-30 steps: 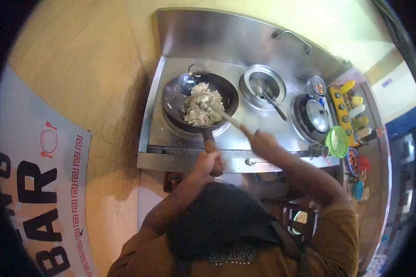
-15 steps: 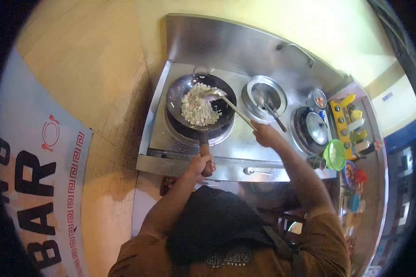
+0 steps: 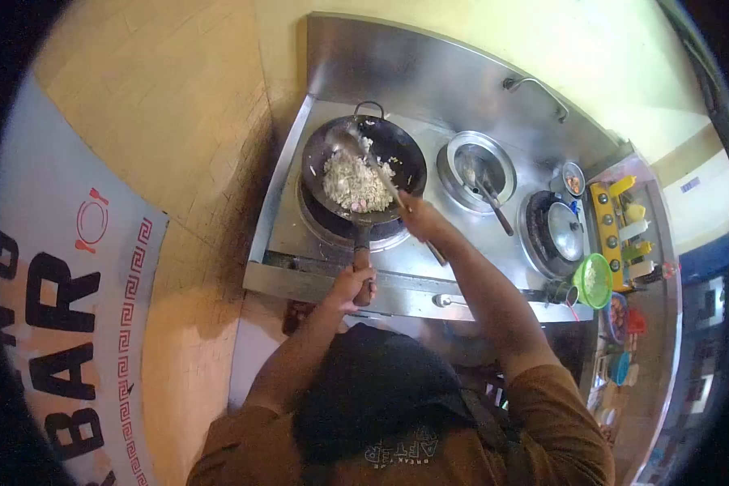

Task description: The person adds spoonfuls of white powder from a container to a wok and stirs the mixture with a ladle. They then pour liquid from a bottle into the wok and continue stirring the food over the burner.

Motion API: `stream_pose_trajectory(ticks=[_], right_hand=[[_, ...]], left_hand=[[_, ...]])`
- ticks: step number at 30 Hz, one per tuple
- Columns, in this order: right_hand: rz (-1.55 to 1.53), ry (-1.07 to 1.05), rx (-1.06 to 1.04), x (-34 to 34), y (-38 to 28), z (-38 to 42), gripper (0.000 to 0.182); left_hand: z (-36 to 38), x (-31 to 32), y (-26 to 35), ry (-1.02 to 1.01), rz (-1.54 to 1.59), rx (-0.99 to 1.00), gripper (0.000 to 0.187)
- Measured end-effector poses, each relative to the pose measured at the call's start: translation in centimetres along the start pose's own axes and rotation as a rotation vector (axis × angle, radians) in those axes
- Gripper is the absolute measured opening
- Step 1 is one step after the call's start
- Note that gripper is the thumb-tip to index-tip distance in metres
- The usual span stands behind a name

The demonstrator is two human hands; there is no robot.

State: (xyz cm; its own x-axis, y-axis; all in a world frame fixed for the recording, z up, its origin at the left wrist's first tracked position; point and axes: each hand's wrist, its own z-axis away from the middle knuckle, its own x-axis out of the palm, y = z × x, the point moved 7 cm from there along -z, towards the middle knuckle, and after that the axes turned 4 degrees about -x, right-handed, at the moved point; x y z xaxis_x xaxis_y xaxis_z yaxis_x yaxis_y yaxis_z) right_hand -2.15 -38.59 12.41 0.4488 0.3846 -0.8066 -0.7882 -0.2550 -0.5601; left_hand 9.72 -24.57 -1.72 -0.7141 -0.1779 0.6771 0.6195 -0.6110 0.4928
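A dark wok (image 3: 409, 162) sits over the left burner, holding a heap of pale fried rice (image 3: 356, 182) with small pinkish pieces. My left hand (image 3: 351, 288) is wrapped round its wooden handle (image 3: 362, 261) on the near side. Gripped in my right hand (image 3: 423, 220) is the long shaft of a wok spatula (image 3: 387, 186), slanting across the wok. Its metal head is blurred at the far left of the rice.
Right of the wok stands a metal pot (image 3: 444, 166) with a wooden-handled utensil (image 3: 500, 215) in it. Farther right are a lidded pan (image 3: 563, 231), a green basket (image 3: 593, 282), a small bowl (image 3: 573, 180) and sauce bottles (image 3: 624, 186). A steel backsplash (image 3: 413, 73) rises behind.
The spatula head has swept from the rice's right side to the wok's far left. My right hand has moved left and away from me. The wok's far loop handle now shows clearly; my left hand keeps its grip.
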Motion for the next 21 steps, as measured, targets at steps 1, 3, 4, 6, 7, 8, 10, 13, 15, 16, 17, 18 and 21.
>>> stream_pose_trajectory(ticks=[1, 3, 4, 6, 7, 8, 10, 13, 15, 16, 17, 18, 21], right_hand=[[-0.043, -0.123, 0.074, 0.4, -0.6, 0.3, 0.048], [0.351, -0.123, -0.108, 0.3, -0.8, 4.5, 0.052], [0.483, -0.234, -0.034, -0.3, -0.9, 7.1, 0.053], [0.563, -0.279, 0.046, -1.3, -0.7, 10.2, 0.055], [0.605, -0.295, 0.08, -2.0, -0.3, 10.9, 0.056], [0.593, -0.241, 0.046, -3.1, -0.2, 10.3, 0.056], [0.56, -0.154, -0.012, -4.7, 1.0, 8.9, 0.054], [0.098, -0.177, 0.057, -7.4, -0.5, 9.8, 0.054], [-0.17, -0.304, 0.229, -9.1, -1.9, 12.6, 0.055], [-0.302, -0.363, 0.31, -9.6, -2.5, 13.7, 0.055], [-0.195, -0.39, 0.316, -10.0, -3.3, 14.2, 0.053], [-0.088, -0.417, 0.32, -10.0, -4.0, 14.8, 0.052], [0.376, -0.228, -0.113, -6.1, 0.8, 14.6, 0.051]], left_hand=[[0.0, 0.1, 0.3, -0.017, 0.002, 0.011, 0.014], [-0.1, -0.1, 0.6, -0.036, -0.016, 0.001, 0.012], [-0.1, 0.0, 0.7, -0.048, -0.022, -0.003, 0.012], [0.4, -0.3, -0.2, 0.003, -0.157, -0.075, 0.012], [1.3, 0.7, 0.5, 0.028, -0.227, -0.101, 0.012], [2.1, 2.8, 0.9, 0.002, -0.134, -0.077, 0.011], [6.9, 9.4, 1.6, -0.043, 0.059, -0.052, 0.011], [4.7, 7.3, 0.4, -0.012, 0.011, -0.045, 0.01], [3.0, 5.8, 0.8, -0.041, 0.05, -0.017, 0.011], [2.3, 5.4, 1.1, -0.057, 0.071, 0.003, 0.011], [1.9, 5.1, 0.9, -0.054, 0.061, -0.001, 0.011], [1.7, 4.7, 0.6, -0.048, 0.052, -0.004, 0.011], [0.4, 3.2, -0.1, -0.06, 0.014, 0.009, 0.012]])
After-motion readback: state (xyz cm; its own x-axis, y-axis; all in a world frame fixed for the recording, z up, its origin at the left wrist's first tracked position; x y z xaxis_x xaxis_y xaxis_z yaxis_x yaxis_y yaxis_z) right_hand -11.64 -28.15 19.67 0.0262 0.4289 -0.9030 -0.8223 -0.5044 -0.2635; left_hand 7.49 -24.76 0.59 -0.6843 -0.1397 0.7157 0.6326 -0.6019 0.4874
